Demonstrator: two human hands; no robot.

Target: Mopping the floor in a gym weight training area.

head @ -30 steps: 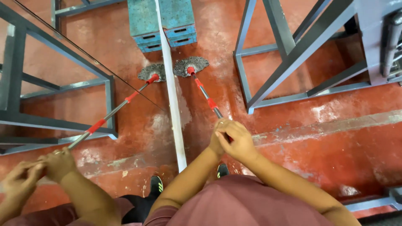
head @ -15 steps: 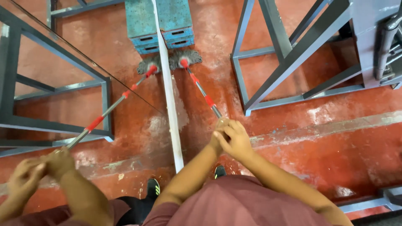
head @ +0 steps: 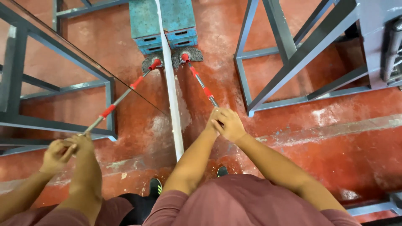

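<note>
Both my hands grip the top of a mop handle (head: 204, 88), a metal pole with red sleeves. My left hand (head: 212, 120) sits just left of my right hand (head: 230, 125), the two pressed together. The grey stringy mop head (head: 188, 53) lies on the red floor, touching the front of a blue crate (head: 179, 19). A mirror panel on the left repeats it all: a reflected mop (head: 125, 93) and reflected hands (head: 67, 148).
A white strip (head: 171, 88) marks the mirror's edge along the floor. A grey-blue metal frame (head: 276, 50) stands at the right, with a grey machine (head: 383, 37) beyond it. My shoes (head: 222, 170) show below, on worn red floor (head: 335, 138).
The mop head slid away from me until it met the blue crate. My hands moved forward along with the handle, and my arms are now more stretched out.
</note>
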